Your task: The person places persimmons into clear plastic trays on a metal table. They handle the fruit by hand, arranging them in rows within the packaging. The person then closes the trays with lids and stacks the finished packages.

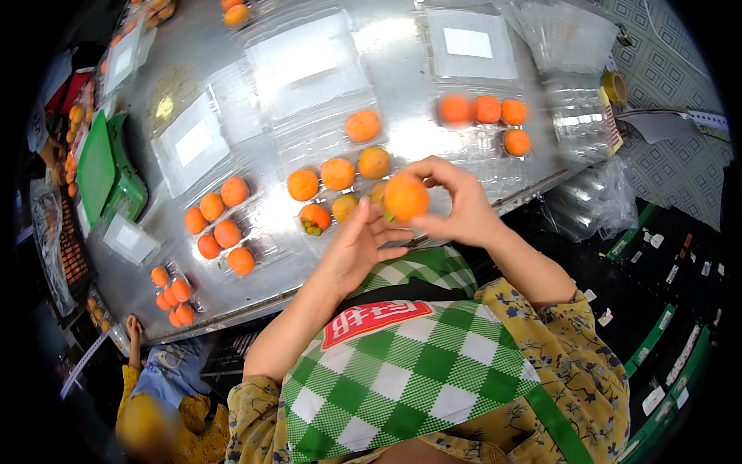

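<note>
An orange persimmon [406, 197] is held between the fingertips and thumb of my right hand [458, 203], above the near edge of the metal table. Beside it, to the left, my left hand [365, 243] is spread with nothing gripped. Just beyond my hands lies a clear plastic clamshell tray [290, 223] with several persimmons [338, 174] in it; one [315, 219] shows its green calyx. Part of the tray is hidden by my hands. A second tray with persimmons [227, 234] sits to the left, and another holding persimmons [488, 109] lies at the upper right.
Nested clear clamshells [579, 116] stand at the table's right end, near a roll of tape [614, 87]. A green plastic basket [130, 188] is at the left. Black crates [655, 290] stand at the lower right. Another person [174, 377] is at the lower left.
</note>
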Demonstrator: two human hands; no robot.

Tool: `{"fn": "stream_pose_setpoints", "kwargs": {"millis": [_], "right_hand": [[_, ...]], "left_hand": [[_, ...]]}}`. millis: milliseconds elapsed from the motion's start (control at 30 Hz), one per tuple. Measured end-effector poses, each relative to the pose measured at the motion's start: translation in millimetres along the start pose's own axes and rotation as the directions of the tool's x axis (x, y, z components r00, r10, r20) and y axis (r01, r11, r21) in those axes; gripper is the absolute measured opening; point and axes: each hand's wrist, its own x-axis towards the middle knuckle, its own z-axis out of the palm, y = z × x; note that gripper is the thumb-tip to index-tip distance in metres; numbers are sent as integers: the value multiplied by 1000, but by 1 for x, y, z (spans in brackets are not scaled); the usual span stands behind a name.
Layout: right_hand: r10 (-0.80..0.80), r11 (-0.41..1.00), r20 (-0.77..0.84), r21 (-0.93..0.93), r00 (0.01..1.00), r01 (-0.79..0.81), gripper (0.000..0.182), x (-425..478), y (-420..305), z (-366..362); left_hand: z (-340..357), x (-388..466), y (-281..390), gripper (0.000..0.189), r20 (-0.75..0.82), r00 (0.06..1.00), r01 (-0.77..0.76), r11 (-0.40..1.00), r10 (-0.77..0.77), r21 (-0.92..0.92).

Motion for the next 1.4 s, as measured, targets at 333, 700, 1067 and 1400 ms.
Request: {"fn": "stream_pose_setpoints", "kwargs": {"millis": [333,700,1067,1400], "right_hand": [[312,242,180,934,933,-262,55,-13,44,-60],[-291,577,-193,-817,937,11,45,2,47,-81],[-278,257,-14,-964,961,61,48,13,63,-86],[-248,221,-6,-974,969,51,51,13,67,-81]], "left_hand": [[-23,-8,-1,56,-90,991,-94,992,102,86],[-34,-16,1,42,-181,965,-166,975,191,146],[-37,-18,2,42,-192,955,-188,964,224,190],[-39,-22,4,39,-211,951,-180,960,226,215]]}}
